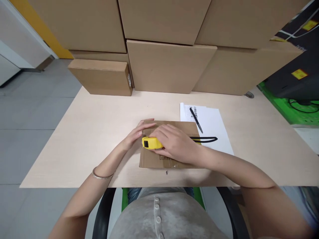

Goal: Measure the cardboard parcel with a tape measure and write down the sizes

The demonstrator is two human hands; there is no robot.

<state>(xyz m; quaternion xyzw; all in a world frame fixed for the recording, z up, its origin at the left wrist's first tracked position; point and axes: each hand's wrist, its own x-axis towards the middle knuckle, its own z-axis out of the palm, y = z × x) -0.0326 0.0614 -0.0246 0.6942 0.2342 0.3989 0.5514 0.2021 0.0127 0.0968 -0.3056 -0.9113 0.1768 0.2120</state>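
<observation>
A flat brown cardboard parcel [179, 127] lies on the pale wooden table [87, 132] in front of me. My right hand [175, 142] is closed round a yellow tool [151, 143], probably a tape measure or cutter, held on top of the parcel; a black wrist loop [206, 139] trails from it to the right. My left hand [136, 134] lies flat with fingers stretched out on the parcel's left edge, just left of the yellow tool. A thin bracelet [99, 176] sits on my left wrist.
A white sheet of paper [214, 127] with a black pen [196, 120] on it lies right of the parcel. Stacked cardboard boxes [169, 66] line the table's back edge, a smaller box [101, 76] at back left. A green and black machine [296, 86] stands at far right.
</observation>
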